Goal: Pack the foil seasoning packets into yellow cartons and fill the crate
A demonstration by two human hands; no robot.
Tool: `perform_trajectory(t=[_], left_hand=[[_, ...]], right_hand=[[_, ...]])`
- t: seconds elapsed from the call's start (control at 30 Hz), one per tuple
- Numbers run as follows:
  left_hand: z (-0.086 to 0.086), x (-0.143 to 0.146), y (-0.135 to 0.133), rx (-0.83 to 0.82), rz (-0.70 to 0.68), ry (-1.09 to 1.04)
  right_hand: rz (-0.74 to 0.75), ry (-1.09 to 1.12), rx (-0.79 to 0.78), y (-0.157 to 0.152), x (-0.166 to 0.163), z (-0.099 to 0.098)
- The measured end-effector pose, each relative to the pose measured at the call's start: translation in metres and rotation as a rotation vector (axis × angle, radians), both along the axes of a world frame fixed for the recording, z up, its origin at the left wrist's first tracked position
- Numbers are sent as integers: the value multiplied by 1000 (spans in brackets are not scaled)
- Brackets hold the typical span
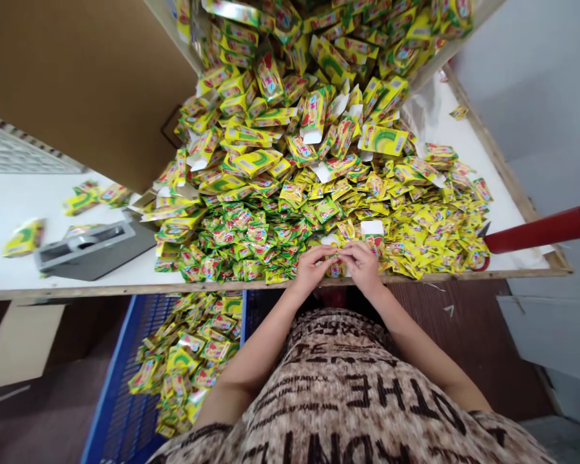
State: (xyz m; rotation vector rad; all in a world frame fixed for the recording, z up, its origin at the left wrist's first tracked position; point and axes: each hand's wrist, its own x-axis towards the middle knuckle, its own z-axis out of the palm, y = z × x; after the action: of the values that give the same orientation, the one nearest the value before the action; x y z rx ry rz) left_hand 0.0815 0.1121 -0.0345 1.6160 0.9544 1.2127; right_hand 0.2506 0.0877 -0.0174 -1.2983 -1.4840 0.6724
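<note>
- The left hand and right hand meet over the table's near edge, thumb and fingertips of each pinched together, seemingly on a small yellow packet that the fingers mostly hide.
- Holding it from both sides probably steadies so small a thing.
- An open carton with a white flap raised stands just beside the right hand.
- Green sachets lie heaped along the near edge to the left, yellow sachets to the right; this split likely keeps both kinds within short reach.
- Behind them, printed cartons slope down from a large container at the far edge, its mouth facing the person, perhaps so they slide forward.
- A tape dispenser sits by the near edge at left, where white table shows around it.
- A red bar crosses the near right corner, narrowing room there.
- Below the near edge, left of the person, a blue crate holds more cartons.
</note>
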Motion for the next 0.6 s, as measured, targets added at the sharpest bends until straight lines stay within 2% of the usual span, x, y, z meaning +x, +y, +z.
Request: perform_trajectory(t=[0.07,0.17,0.23,0.3,0.33,0.4,0.47,0.5,0.53,0.57,0.6], left_hand=[[-6,3,-2,7,-5,39],[-7,9,-4,13,10,101],[3,6,-8,-16,91,69],[20,-12,-15,-129,152,-23],[28,-28,-21,-226,132,-56],[40,-74,-37,-471,-30,-43],[40,-131,-59,-714,-209,78],[34,-160,-71,-808,-229,140],[26,-188,-85,-882,-186,193],[16,-214,-99,-928,-54,244],[5,-236,-112,-962,151,315]], right_hand=[[-36,-72,77,-9,-3,-3],[-44,-177,77,-10,-4,-1],[-94,-281,47,2,-6,4],[-188,-421,-45,20,-9,11],[-228,-497,-119,29,-12,14],[-269,-634,-270,46,-16,17],[-275,-722,-346,55,-18,17],[-277,-744,-344,56,-18,16],[-283,-752,-326,56,-16,14],[-288,-745,-302,55,-14,12],[-288,-723,-278,53,-11,10]])
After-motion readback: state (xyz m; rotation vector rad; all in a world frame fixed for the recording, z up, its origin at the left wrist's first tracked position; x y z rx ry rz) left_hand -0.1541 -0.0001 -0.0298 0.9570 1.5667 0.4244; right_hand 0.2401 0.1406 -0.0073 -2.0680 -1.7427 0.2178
